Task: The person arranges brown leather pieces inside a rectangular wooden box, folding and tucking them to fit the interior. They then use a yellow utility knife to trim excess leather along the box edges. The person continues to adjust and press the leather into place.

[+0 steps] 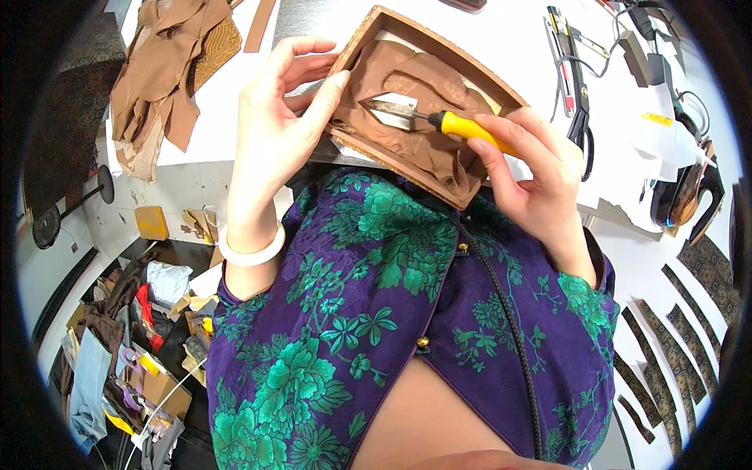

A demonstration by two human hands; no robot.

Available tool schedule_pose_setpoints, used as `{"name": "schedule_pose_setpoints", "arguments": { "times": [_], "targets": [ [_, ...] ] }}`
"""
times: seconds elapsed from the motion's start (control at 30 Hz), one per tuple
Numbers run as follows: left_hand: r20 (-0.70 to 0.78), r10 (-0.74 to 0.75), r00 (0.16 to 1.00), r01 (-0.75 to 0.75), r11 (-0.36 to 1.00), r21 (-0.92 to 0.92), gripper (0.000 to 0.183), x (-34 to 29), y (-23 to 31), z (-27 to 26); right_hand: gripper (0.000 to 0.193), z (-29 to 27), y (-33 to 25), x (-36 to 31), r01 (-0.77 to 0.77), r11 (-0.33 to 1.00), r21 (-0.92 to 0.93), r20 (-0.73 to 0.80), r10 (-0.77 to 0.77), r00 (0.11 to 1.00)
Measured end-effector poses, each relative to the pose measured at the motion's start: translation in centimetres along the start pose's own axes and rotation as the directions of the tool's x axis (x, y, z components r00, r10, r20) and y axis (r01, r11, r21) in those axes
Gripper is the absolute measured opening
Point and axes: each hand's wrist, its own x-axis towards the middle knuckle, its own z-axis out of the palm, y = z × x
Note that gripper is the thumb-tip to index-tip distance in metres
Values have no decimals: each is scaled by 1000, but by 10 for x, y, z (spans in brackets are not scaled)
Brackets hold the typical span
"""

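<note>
An open brown box (pixel 435 30), roughly rectangular with upright walls, is tilted in front of me above the table's near edge. Crumpled brown leather-like sheet (pixel 376 66) lines its inside, with white patches showing. My left hand (pixel 286 110) grips the box's left wall, thumb over the rim and fingers behind it. In my right hand (pixel 540 160) is a yellow-handled tool (pixel 470 130) with a black collar and a pointed metal blade. The blade reaches into the box, its tip toward the left wall, over a white patch. Whether the blade presses on the lining is unclear.
Brown leather scraps (pixel 160 74) lie at the table's far left. Scissors (pixel 580 125), pens and cables are at the right. Dark patterned strips (pixel 658 368) lie at the lower right. A cluttered heap of scraps and bags (pixel 149 337) fills the lower left.
</note>
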Motion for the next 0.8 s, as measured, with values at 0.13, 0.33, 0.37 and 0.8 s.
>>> {"name": "schedule_pose_setpoints", "arguments": {
  "times": [0.13, 0.33, 0.37, 0.8],
  "targets": [
    [5, 22, 1000, -22, 1000, -2, 35, 1, -4, 0, 27, 4, -3, 0, 10, 1000, -10, -4, -10, 1000],
    [9, 36, 999, -37, 995, 88, 34, 6, 3, 5, 23, -9, 3, 3, -27, 998, -65, -104, 20, 994],
    [4, 36, 999, -36, 994, 103, 34, 8, 4, 6, 23, -7, 7, 3, -19, 997, -76, -126, 10, 992],
    [-59, 63, 996, -41, 947, 320, 28, 9, 13, 13, 22, -5, 1, 2, -47, 991, -123, -187, 23, 982]
  ]
}}
